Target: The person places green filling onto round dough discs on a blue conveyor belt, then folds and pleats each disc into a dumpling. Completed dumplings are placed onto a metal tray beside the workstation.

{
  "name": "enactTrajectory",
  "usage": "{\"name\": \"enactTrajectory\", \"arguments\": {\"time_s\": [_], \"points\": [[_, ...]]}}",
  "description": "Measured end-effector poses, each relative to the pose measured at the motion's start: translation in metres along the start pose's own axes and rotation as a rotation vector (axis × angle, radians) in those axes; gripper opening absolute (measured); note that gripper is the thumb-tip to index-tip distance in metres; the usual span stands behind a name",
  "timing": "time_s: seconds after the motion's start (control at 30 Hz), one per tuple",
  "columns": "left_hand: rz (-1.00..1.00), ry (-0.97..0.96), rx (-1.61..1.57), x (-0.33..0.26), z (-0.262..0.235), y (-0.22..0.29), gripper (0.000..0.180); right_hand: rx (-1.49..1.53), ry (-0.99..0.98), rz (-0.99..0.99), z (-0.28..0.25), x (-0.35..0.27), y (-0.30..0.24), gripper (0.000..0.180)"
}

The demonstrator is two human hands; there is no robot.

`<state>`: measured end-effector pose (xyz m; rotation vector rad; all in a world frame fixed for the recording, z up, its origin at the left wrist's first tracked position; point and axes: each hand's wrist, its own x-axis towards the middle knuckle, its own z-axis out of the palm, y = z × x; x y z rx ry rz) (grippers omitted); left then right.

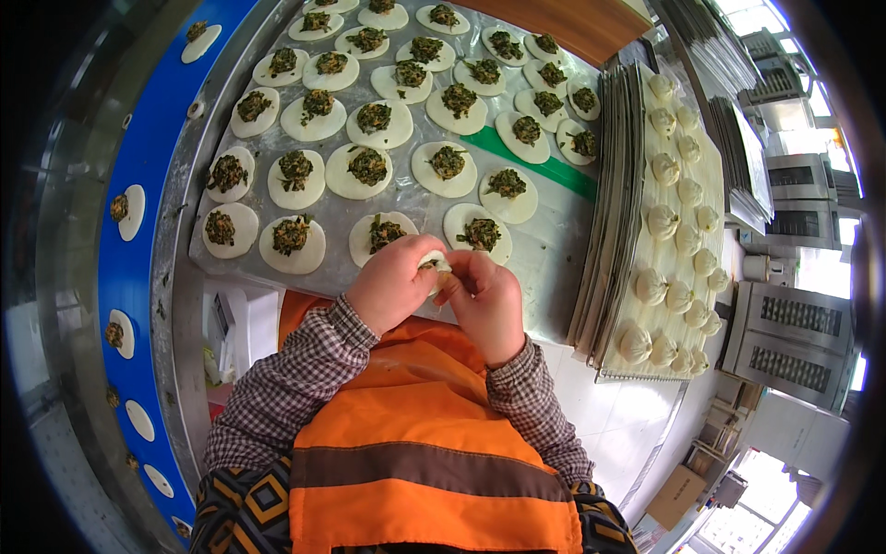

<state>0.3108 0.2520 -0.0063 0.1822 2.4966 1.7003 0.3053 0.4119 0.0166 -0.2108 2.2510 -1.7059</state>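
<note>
Between my two hands, close above the near edge of the metal table, is a partly gathered bun (434, 263) of white dough. My left hand (392, 282) cups it from the left with curled fingers. On the other side my right hand (484, 300) pinches the dough's edge between thumb and fingers. Most of the bun is hidden by the fingers. Just beyond my hands lie a dough round with green filling (478, 233) and another filled round (382, 234). Several more flat rounds, each topped with chopped green filling, cover the table (544, 254) in loose rows.
At the right, a stack of trays (600, 222) carries several pleated buns (663, 222) on top. Along the left runs a blue conveyor belt (152, 222) with dough rounds and filling on it. A green strip (563, 177) crosses the table. Metal racks (794, 342) stand farther right.
</note>
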Motion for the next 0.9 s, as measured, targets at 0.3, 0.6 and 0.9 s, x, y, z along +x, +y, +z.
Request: {"name": "enactTrajectory", "arguments": {"time_s": [0.3, 0.6, 0.9], "points": [[-0.183, -0.170, -0.610, 0.008, -0.015, -0.006, 0.039, 0.262, 0.078, 0.008, -0.002, 0.000, 0.001, 0.008], [-0.395, 0.120, -0.730, 0.003, 0.000, 0.002, 0.059, 0.053, 0.106, -0.096, 0.001, 0.008, -0.005, 0.013], [-0.623, -0.049, -0.722, 0.005, -0.010, 0.005, 0.072, 0.181, -0.022, -0.039, -0.004, 0.001, 0.003, 0.030]]}}
